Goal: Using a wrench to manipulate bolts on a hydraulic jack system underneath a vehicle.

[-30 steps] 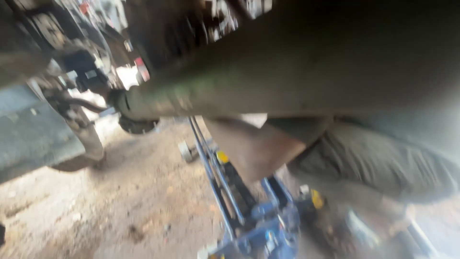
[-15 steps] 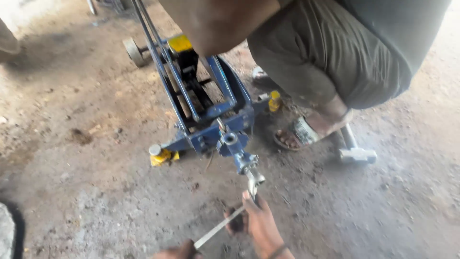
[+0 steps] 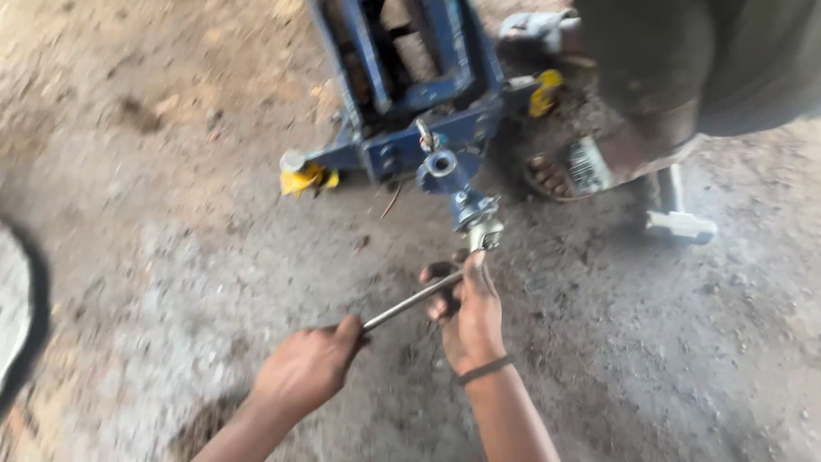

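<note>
Floor (image 3: pixel 171 257) was bare, gritty concrete, dusty brown toward the upper left of the frame and greyer lower down, looked like an open workshop yard. Blue floor jack (image 3: pixel 410 111) sat at top centre with yellow wheel caps. Left hand (image 3: pixel 304 372) was closed around the near end of a thin metal rod (image 3: pixel 410 304); right hand (image 3: pixel 470 312) gripped the rod's far end right at the jack's socket (image 3: pixel 477 224). Another person's sandalled foot (image 3: pixel 573 167) stood upper right.

Head view, steeply down, near the floor (image 3: pixel 171 282)
</note>
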